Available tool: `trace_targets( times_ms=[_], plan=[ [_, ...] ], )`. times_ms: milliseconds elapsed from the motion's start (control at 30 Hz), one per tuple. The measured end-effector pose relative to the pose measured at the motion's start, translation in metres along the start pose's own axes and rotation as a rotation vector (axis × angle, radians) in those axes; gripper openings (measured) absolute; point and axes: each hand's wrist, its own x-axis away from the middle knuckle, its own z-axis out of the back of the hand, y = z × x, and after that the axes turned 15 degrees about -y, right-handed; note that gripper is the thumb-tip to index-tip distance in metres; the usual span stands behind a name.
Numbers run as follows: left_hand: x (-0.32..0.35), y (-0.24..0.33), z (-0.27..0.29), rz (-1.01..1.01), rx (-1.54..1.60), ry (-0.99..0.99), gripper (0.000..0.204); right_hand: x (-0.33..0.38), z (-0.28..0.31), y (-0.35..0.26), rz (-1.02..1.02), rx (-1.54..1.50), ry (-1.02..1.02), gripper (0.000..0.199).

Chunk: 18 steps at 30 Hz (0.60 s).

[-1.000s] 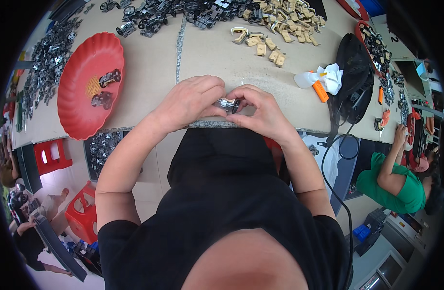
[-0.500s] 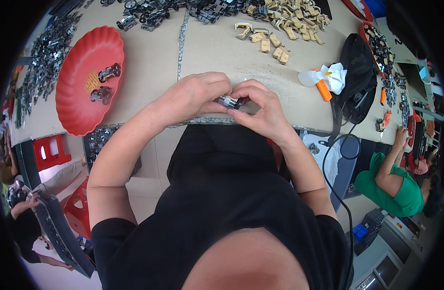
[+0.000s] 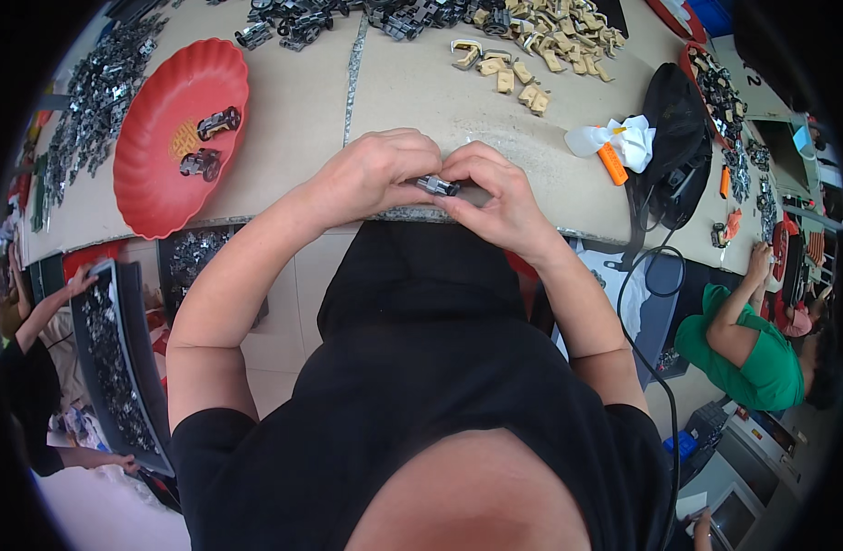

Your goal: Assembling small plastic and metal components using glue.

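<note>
Between my two hands, just above the table's near edge, is a small black-and-silver toy car part (image 3: 437,185). My left hand (image 3: 382,172) pinches its left end, and the fingers of my right hand (image 3: 496,193) curl round its right end. Much of the part is covered by my fingers. To the left, a red scalloped dish (image 3: 137,156) holds two small black-and-silver toy cars (image 3: 218,123) with wheels, lying apart from each other.
Beige bent pieces (image 3: 554,46) and dark toy car parts (image 3: 302,23) lie along the far side. A squeeze bottle (image 3: 585,140), a white tissue (image 3: 633,145) and a black bag (image 3: 674,147) stand right. At left, a person carries a tray of parts (image 3: 118,367).
My hands stay together round the part, shifting only slightly. At left, the person's tray has swung up and its contents now show. The view has tilted a little.
</note>
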Motion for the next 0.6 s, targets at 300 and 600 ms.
trace_targets(
  times_ms=[300,600],
  plan=[
    [-0.003,0.002,-0.012,-0.008,-0.367,0.223,0.026,0.002,0.011,0.000,-0.210,-0.490,0.115,0.039],
    [-0.016,0.007,-0.015,-0.141,-0.598,0.290,0.027,0.001,0.013,-0.002,-0.412,-0.823,0.161,0.032]
  ],
)
